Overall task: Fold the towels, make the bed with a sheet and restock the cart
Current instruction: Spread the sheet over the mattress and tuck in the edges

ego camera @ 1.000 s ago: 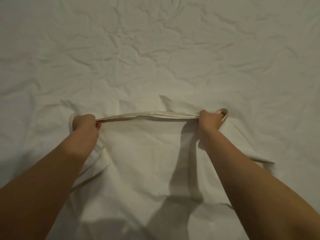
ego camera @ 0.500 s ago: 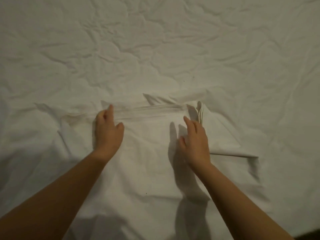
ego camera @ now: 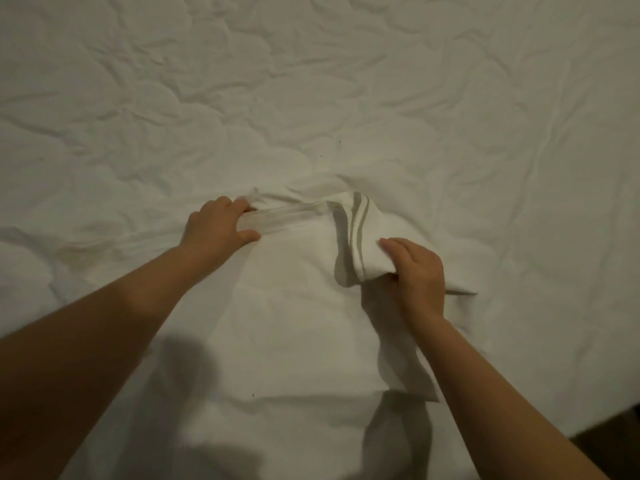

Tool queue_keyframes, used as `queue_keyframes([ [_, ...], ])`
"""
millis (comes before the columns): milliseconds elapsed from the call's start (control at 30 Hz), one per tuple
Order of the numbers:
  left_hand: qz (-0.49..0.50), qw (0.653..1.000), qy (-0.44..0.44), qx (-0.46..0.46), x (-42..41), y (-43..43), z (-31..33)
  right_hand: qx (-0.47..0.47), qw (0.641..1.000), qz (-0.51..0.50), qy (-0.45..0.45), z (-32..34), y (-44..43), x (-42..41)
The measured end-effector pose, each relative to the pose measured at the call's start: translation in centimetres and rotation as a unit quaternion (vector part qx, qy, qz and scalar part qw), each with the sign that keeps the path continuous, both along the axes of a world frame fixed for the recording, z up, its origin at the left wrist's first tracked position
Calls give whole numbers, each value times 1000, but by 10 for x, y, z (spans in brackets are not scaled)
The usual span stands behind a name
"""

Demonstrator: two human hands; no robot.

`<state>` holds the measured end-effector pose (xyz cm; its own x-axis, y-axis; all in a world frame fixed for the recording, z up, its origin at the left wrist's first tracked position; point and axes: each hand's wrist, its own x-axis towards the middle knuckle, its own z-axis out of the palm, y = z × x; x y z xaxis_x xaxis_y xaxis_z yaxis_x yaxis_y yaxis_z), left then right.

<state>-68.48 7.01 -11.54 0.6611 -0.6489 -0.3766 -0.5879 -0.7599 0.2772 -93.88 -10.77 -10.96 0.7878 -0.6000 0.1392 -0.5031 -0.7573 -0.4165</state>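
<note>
White towel being folded on a rumpled bed, both hands on it.

The bed (ego camera: 346, 81), covered in a creased white sheet, fills nearly the whole view and the towel (ego camera: 298, 306) lies flat on its near part, in front of the person. The towel's right edge is lifted off the flat part and turned over toward its middle, showing two grey stripes (ego camera: 356, 230) that run along the raised flap. The left hand (ego camera: 218, 226) lies at the towel's far left corner, fingers fairly straight and thumb spread wide, pressing the blurred far edge down without closing round it. The right hand (ego camera: 415, 271) is at the towel's right side, fingers on top and thumb beneath, pinching the lifted flap just beside the stripes.
</note>
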Motion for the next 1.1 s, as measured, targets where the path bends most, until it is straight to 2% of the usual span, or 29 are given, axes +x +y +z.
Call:
queue_keyframes([
  [133,-14,997,49,-49,1,-5,-2,39,995,-66,-69,9,-25,-5],
  [300,-32,992,75,-100,-8,-30,-2,158,965,-187,-92,16,-50,14],
  [400,-16,990,112,-85,-15,-41,-6,174,959,-198,-106,11,-54,20],
  [633,-26,992,117,-37,-7,-40,-8,184,947,-176,-194,14,-41,4],
  [800,1,980,117,-160,-7,-20,13,209,928,-217,-219,13,-42,5],
  [933,23,978,71,-193,-3,0,28,210,934,-210,-201,16,-46,28],
  [1100,26,987,48,-148,19,-18,12,206,930,-289,-96,0,-73,71],
])
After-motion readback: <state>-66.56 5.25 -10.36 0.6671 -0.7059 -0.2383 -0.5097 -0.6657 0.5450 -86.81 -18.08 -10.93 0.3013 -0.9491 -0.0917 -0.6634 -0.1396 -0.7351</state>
